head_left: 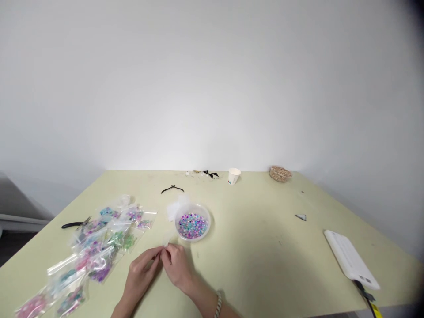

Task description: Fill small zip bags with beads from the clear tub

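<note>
My left hand (141, 270) and my right hand (178, 266) meet fingertip to fingertip above the table, just in front of the bowl. Both are closed in a pinch. What lies between the fingers is too small and covered to make out; a faint clear or whitish bit (168, 241) shows just beyond them. Close to my right hand stands a round white plastic bowl (208, 213) holding many purple, teal and pale beads (193, 225). Clear zip bags of coloured beads (115, 239) lie spread to the left of my left hand. A striped bracelet (218, 304) circles my right wrist.
Black-handled pliers (71, 224) lie at the left, and a second pair (172, 188) behind the bowl beside white paper (172, 210). Along the wall are black scraps (210, 174), a paper cup (233, 176) and a tub (280, 173). A white device (349, 258) with a cable sits right.
</note>
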Tool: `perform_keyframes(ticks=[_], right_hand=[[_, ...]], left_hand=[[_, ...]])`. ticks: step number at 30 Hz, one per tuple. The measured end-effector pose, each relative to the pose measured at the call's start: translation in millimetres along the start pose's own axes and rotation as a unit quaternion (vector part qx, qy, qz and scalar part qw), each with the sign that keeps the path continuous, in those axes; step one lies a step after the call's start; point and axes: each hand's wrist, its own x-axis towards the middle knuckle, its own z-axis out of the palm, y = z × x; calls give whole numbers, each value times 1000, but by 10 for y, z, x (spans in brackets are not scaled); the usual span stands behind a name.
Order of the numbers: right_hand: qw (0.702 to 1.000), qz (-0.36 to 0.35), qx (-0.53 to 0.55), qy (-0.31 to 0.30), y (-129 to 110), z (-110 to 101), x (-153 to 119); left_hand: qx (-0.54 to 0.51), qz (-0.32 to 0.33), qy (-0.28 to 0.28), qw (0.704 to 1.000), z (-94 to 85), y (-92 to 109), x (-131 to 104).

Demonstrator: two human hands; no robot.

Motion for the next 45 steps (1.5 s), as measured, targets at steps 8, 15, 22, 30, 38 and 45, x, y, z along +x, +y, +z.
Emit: perform_keyframes(ticks=[8, 15, 22, 30, 38, 45], right_hand=[[1000, -12, -18, -3, 8, -65, -4], [997, -43, -56, 16, 19, -87, -1], [996, -65, -59, 27, -18, -97, 6], [993, -81, -78, 40, -47, -115, 10], [992, -87, -75, 53, -48, -134, -38], [991, -104, -63, 54, -80, -234, -52]], left_hand=[[-50, -85, -30, 995, 29, 13, 37], [28, -13, -14, 999, 15, 52, 54], [112, 84, 59, 988, 29, 78, 18], [143, 88, 81, 982, 32, 57, 11], [105, 73, 84, 988, 6, 84, 35], [75, 30, 6, 997, 64, -15, 15]])
